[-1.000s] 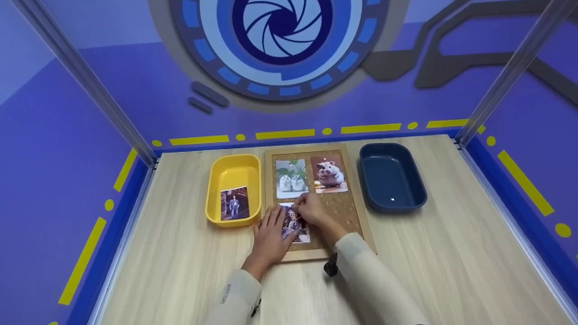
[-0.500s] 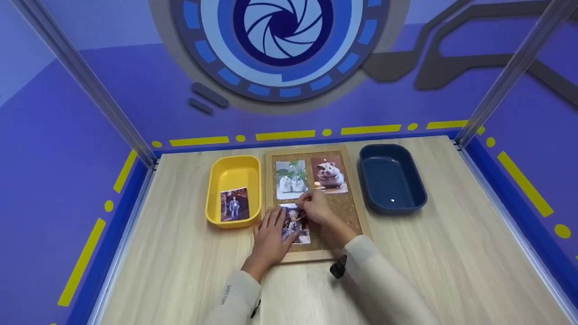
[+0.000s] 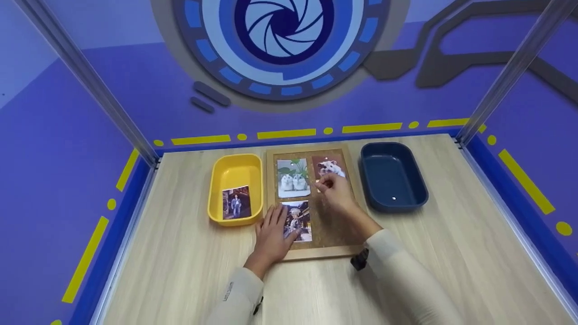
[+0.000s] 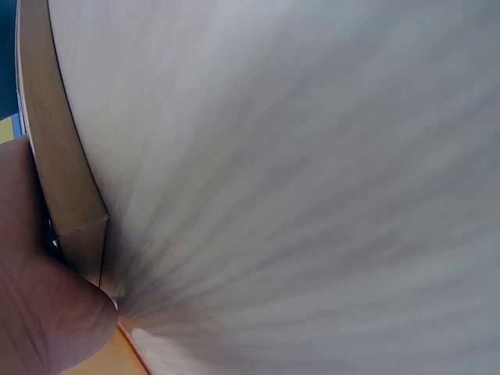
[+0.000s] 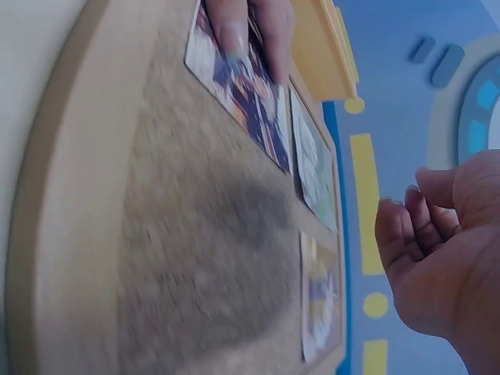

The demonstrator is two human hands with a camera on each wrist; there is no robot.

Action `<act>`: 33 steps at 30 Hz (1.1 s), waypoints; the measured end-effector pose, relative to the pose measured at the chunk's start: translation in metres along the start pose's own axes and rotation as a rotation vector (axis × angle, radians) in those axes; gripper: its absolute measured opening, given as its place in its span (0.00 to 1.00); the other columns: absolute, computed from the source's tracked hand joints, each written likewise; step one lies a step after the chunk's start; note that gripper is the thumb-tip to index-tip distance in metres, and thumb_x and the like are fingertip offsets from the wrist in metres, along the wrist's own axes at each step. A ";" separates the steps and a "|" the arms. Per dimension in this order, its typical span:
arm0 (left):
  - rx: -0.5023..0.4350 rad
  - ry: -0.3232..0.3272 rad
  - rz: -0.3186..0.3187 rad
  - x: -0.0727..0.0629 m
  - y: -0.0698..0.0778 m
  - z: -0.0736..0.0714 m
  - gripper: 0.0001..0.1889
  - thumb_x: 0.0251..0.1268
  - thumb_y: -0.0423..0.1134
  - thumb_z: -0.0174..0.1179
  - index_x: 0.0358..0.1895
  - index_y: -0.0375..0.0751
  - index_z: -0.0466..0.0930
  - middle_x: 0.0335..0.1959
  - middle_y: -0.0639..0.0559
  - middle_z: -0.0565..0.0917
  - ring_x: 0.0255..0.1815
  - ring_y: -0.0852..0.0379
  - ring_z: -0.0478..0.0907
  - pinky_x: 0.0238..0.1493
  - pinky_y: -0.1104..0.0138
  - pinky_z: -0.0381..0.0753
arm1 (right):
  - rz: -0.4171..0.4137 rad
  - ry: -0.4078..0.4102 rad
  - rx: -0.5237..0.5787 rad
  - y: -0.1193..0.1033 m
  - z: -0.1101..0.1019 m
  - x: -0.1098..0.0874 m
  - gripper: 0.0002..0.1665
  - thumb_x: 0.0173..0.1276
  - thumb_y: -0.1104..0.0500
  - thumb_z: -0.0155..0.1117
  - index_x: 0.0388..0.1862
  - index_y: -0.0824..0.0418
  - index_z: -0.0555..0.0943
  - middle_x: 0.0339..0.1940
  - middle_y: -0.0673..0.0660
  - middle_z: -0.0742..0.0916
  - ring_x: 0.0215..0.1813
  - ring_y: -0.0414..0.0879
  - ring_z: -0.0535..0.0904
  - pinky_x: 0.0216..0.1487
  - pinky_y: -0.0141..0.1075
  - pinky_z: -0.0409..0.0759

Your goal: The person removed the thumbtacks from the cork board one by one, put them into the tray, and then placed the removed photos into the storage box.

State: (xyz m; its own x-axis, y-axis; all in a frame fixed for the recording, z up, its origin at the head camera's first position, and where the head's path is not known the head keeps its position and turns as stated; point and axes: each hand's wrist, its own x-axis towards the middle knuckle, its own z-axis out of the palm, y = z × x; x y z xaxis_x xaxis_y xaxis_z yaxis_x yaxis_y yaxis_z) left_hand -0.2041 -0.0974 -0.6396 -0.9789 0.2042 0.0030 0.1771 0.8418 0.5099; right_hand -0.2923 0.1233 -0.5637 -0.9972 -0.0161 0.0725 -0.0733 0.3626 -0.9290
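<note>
My left hand [image 3: 274,232] rests on a corkboard [image 3: 332,230] with straight fingers on the left side of a photo of a person in a pale hat [image 3: 303,219]; its thumb lies over the lower part. In the right wrist view, those left fingers [image 5: 232,35] touch the photo. My right hand [image 3: 338,194] is raised over the board's right side, overlapping a photo of a hamster [image 3: 329,164]. In the right wrist view its fingers [image 5: 398,230] are loosely curled, with nothing visible between them. A photo of two hamsters [image 3: 292,180] is on the board's upper left.
Left of the board stands a yellow tray [image 3: 213,194] with a photo of a standing person [image 3: 236,203] inside. On the right is a dark blue tray [image 3: 393,174] holding a small shiny pin [image 3: 393,198]. The wooden table [image 3: 451,234] meets blue walls [image 3: 316,113].
My right hand has left the upper edge of the lower photo and moved up and right over the board. The left hand keeps its place on the photo.
</note>
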 end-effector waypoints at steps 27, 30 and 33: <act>0.004 0.015 0.000 0.000 0.001 0.001 0.45 0.77 0.66 0.55 0.87 0.45 0.56 0.90 0.45 0.56 0.91 0.39 0.47 0.83 0.31 0.55 | 0.005 0.119 -0.375 0.027 -0.127 0.011 0.07 0.74 0.62 0.67 0.37 0.66 0.83 0.32 0.57 0.84 0.36 0.47 0.77 0.38 0.34 0.73; 0.008 0.022 0.002 0.000 0.000 0.002 0.45 0.77 0.66 0.56 0.87 0.45 0.56 0.89 0.45 0.56 0.91 0.39 0.48 0.83 0.31 0.55 | 0.036 0.111 -0.411 0.035 -0.140 0.012 0.09 0.76 0.60 0.66 0.39 0.66 0.83 0.34 0.58 0.85 0.38 0.49 0.78 0.40 0.35 0.73; 0.001 0.022 0.006 0.001 -0.001 0.004 0.45 0.77 0.65 0.56 0.87 0.45 0.55 0.90 0.44 0.55 0.91 0.38 0.48 0.83 0.31 0.53 | 0.068 0.094 -0.465 0.045 -0.153 0.013 0.10 0.77 0.58 0.64 0.41 0.66 0.82 0.37 0.59 0.86 0.40 0.51 0.80 0.41 0.36 0.73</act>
State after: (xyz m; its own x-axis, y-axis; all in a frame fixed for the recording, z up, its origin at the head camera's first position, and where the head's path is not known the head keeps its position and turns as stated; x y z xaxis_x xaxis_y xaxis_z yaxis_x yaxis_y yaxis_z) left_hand -0.2045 -0.0966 -0.6435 -0.9799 0.1978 0.0253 0.1829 0.8409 0.5094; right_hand -0.3070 0.2821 -0.5488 -0.9927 0.0986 0.0694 0.0262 0.7384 -0.6738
